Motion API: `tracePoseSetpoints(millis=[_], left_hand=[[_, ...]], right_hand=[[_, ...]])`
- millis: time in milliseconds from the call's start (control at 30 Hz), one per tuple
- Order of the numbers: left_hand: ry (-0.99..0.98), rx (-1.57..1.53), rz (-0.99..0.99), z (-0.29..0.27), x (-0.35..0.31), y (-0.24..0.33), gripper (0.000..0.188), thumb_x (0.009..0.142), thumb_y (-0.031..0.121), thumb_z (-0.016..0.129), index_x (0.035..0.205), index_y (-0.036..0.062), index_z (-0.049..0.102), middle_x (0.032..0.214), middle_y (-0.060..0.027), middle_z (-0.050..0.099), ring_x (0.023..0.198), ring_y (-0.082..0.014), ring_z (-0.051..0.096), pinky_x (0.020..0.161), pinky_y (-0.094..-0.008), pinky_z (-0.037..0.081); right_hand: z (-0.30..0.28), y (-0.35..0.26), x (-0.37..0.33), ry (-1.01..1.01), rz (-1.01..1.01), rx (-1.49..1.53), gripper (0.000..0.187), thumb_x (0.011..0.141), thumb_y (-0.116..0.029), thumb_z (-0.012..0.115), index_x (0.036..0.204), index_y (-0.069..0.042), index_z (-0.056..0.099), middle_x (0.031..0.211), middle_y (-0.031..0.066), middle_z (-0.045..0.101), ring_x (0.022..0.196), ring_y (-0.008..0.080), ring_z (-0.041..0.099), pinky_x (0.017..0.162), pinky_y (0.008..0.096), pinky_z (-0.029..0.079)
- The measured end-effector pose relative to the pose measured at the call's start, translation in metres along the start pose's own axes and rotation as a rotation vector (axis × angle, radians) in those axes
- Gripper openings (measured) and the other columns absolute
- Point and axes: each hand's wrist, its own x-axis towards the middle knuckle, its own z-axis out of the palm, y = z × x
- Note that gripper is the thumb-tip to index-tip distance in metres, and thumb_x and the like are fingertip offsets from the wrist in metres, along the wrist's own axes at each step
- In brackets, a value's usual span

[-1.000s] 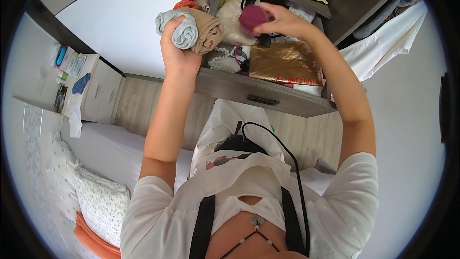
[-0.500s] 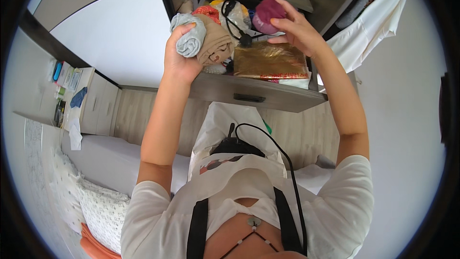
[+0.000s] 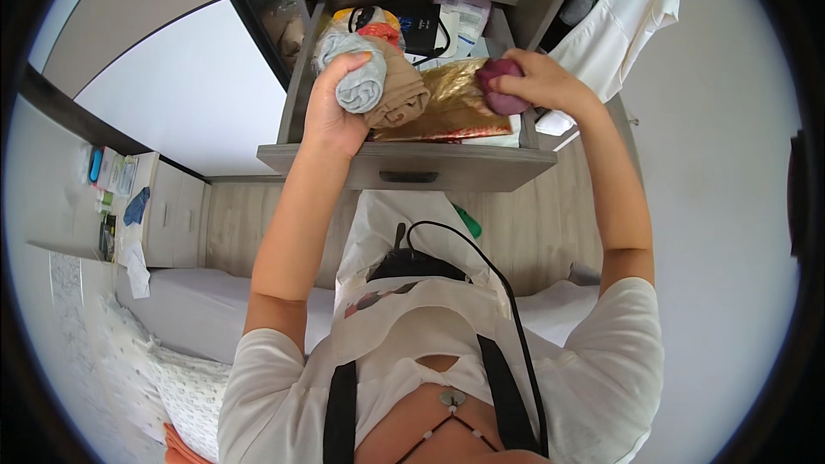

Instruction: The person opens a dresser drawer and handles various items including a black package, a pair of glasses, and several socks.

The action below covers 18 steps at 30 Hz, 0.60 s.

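Head: hands (image 3: 331, 112) grip rolled socks (image 3: 361, 86).

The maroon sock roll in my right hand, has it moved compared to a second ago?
Yes. The maroon roll moved from over the rear clutter to the drawer's right side.

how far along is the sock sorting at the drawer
Done: the open drawer already holds a gold packet and other items. In hand: the left hand grips a grey roll and a tan roll; the right hand holds a maroon roll over the drawer. Left: none of the three is released yet.
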Motion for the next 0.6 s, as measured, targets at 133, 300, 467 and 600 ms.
tracePoseSetpoints(millis=[133, 300, 467, 600], left_hand=[[-0.009, -0.032, 0.021, 0.003, 0.000, -0.004, 0.031, 0.069, 0.013, 0.062, 0.098, 0.0042, 0.054, 0.091, -0.0068, 0.059, 0.085, -0.0214, 0.058, 0.079, -0.0338, 0.046], [0.032, -0.005, -0.006, -0.001, 0.007, -0.008, 0.034, 0.070, 0.017, 0.061, 0.101, 0.0044, 0.053, 0.094, -0.0098, 0.059, 0.088, -0.0255, 0.057, 0.081, -0.0384, 0.046], [0.030, -0.030, -0.090, -0.001, 0.007, -0.006, 0.034, 0.071, 0.020, 0.059, 0.101, 0.0056, 0.054, 0.095, -0.0110, 0.059, 0.090, -0.0275, 0.056, 0.083, -0.0411, 0.045], [0.022, -0.036, -0.085, -0.004, 0.009, -0.007, 0.037, 0.071, 0.021, 0.060, 0.103, 0.0054, 0.054, 0.099, -0.0117, 0.059, 0.092, -0.0275, 0.056, 0.084, -0.0408, 0.044]], right_hand=[[0.012, -0.028, 0.002, -0.189, -0.131, 0.114, 0.045, 0.073, -0.036, 0.060, 0.100, 0.000, 0.054, 0.084, 0.0121, 0.059, 0.081, 0.0202, 0.055, 0.071, 0.0282, 0.044], [0.019, -0.026, 0.024, -0.175, -0.280, 0.232, 0.045, 0.076, -0.035, 0.059, 0.106, -0.003, 0.052, 0.098, 0.0107, 0.056, 0.091, 0.0175, 0.052, 0.073, 0.0281, 0.044], [-0.021, 0.003, 0.031, 0.153, -0.119, 0.447, 0.036, 0.075, -0.037, 0.060, 0.100, -0.011, 0.059, 0.092, 0.0074, 0.059, 0.078, 0.0153, 0.056, 0.068, 0.0265, 0.046], [-0.029, 0.030, 0.035, 0.148, -0.158, -0.077, 0.033, 0.079, -0.031, 0.057, 0.100, -0.007, 0.057, 0.094, 0.0062, 0.056, 0.085, 0.0171, 0.053, 0.077, 0.0258, 0.041]])
